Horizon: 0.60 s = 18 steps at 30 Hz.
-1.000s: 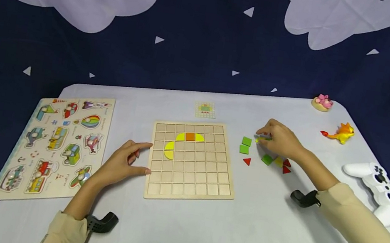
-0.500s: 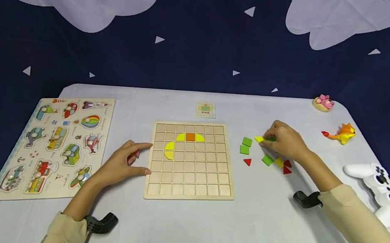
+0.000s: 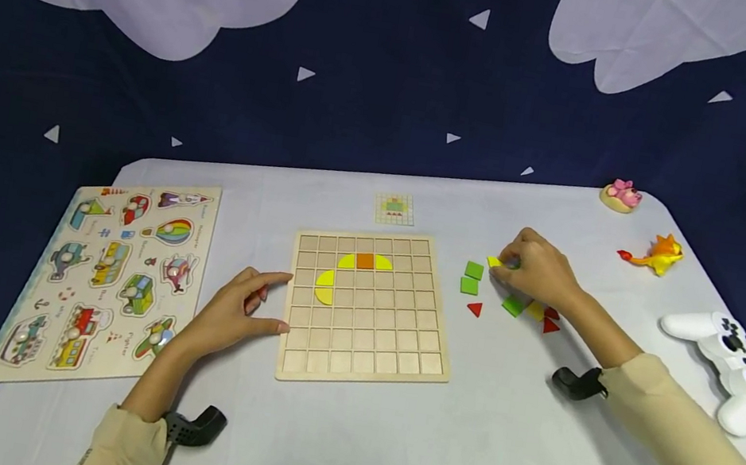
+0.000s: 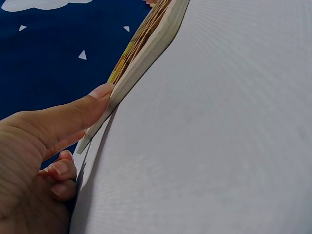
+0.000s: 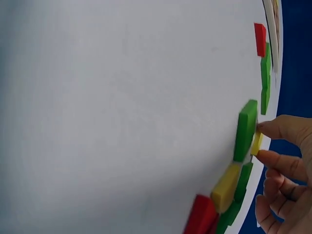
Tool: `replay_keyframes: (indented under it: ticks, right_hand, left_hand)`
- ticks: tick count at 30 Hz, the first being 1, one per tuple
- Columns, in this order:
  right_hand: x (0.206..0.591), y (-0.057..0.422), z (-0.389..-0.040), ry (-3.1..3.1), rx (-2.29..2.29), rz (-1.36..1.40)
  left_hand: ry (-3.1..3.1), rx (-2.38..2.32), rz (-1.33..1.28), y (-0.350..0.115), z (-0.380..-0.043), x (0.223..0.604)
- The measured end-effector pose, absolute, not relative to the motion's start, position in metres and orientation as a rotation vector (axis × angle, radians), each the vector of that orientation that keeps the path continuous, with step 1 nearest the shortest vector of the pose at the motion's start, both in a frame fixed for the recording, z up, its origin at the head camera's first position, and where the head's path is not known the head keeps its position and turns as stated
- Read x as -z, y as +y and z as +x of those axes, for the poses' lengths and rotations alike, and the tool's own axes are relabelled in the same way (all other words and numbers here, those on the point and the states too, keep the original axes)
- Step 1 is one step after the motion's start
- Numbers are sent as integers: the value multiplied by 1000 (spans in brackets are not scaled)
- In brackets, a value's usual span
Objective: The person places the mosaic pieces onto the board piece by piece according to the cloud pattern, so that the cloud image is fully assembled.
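A wooden grid board [image 3: 375, 317] lies mid-table with several yellow quarter-round pieces [image 3: 324, 287] and an orange square piece [image 3: 365, 261] in its cells. The left hand [image 3: 232, 313] rests thumb and index fingertips against the board's left edge, its other fingers curled under. In the left wrist view its thumb [image 4: 80, 113] presses the board's side [image 4: 141, 63]. On the right, the right hand [image 3: 541, 267] pinches a yellow piece [image 5: 256, 142] between thumb and index finger, low over the table. Close by are green pieces [image 3: 473, 270], a red triangle [image 3: 474, 309] and a second yellow piece [image 5: 225, 187].
A small pattern card [image 3: 394, 208] lies behind the board. A vehicle peg puzzle [image 3: 119, 283] is at the left. To the right are a white game controller [image 3: 732, 370], an orange-yellow toy [image 3: 659, 255] and a pink toy [image 3: 621, 195].
The right hand first drew back slightly to the right, then moved a little left again over the yellow piece at its fingertips. The left hand and the board have stayed put.
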State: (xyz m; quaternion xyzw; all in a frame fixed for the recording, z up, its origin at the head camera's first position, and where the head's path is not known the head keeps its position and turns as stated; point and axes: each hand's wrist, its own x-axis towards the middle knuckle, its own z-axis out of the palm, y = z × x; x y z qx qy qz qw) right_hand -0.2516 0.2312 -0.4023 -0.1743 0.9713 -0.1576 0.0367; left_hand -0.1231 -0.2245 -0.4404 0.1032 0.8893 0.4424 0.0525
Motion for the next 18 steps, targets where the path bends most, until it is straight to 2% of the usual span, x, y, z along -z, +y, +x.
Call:
replay_keyframes:
  ticks: [7,18]
  right_hand:
    - [403,225,-247,3011,576,-459]
    - [398,187,-226,2996,736,-596]
  left_hand:
    - [2714,-1343,312,-224,-123,442]
    - [2722,-1340,312,-224,-123,441]
